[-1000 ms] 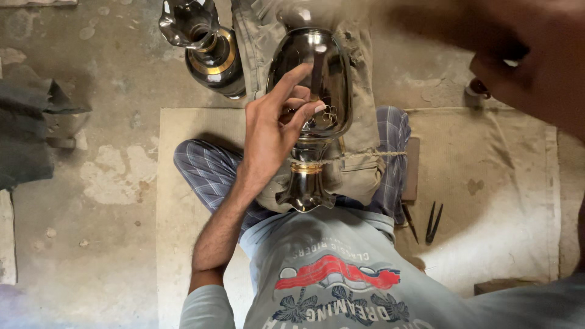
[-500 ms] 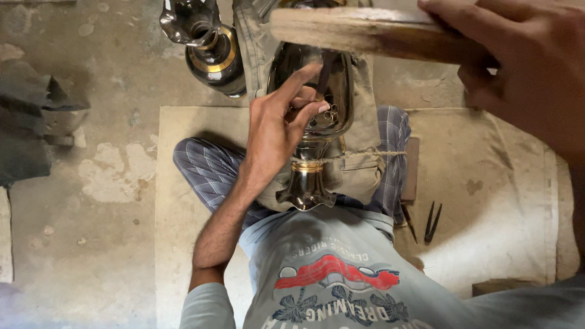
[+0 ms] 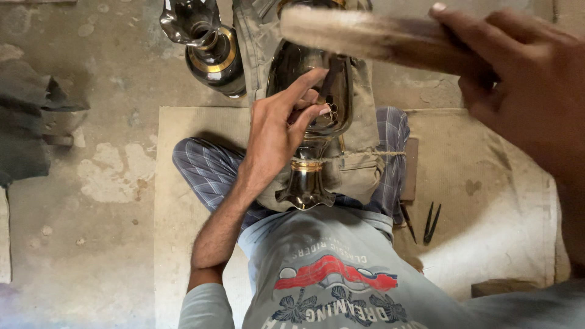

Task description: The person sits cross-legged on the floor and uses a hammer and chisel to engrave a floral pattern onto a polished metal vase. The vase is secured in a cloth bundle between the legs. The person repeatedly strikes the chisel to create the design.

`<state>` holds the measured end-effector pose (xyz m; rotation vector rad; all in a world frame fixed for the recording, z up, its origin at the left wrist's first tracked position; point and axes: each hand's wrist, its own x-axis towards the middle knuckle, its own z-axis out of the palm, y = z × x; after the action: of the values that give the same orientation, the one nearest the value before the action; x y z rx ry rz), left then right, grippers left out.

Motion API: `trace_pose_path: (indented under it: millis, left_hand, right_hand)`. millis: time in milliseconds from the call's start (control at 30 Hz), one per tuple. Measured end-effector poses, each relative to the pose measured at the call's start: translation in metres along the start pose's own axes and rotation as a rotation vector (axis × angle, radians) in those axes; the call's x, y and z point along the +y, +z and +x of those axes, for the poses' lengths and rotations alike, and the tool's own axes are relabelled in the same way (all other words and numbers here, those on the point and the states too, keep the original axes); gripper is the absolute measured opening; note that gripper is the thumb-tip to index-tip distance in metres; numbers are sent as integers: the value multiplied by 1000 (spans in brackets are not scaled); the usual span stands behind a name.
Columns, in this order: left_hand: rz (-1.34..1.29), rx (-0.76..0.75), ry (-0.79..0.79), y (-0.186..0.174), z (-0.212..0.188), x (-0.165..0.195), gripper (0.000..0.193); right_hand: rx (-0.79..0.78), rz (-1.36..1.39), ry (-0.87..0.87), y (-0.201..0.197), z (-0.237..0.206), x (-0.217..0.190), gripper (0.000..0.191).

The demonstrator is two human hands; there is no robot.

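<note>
A shiny dark metal vase (image 3: 304, 183) with a gold band lies on its side on a khaki cloth (image 3: 365, 164) across my lap. My left hand (image 3: 274, 131) rests on the vase body and pinches a thin dark punch (image 3: 332, 76) against it. My right hand (image 3: 530, 97) is raised close to the camera at the upper right. It grips a wooden stick (image 3: 365, 36) that reaches left above the vase. Hand and stick are blurred.
A second dark vase (image 3: 210, 52) with gold rings lies on the concrete floor at the top left. Several thin dark metal tools (image 3: 432, 222) lie on the pale mat (image 3: 487, 183) at my right. A dark cloth heap (image 3: 30, 128) sits at the far left.
My right hand has swung into view from the upper right, bringing the wooden stick across above the vase. My left hand and the vase have stayed put.
</note>
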<state>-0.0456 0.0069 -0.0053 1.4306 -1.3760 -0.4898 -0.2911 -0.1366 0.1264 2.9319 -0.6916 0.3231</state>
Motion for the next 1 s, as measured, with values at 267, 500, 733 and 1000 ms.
trace_pose_path:
  millis: [267,500,733,1000]
  left_hand:
    - [32,-1,14,-1,-1,2,51]
    - [40,-46,41,-1,-4,1,52]
    - [12,-111,154,-5,1,-4,51]
    - [33,-197,168,-11,5,-2,51]
  right_hand:
    - [65,-35,2,8,-6,3,59]
    - [79,1,25,12,-19,2,70]
    - [153,-177,29,35,-35,9,64]
    - [184,136,239,75,-65,17,59]
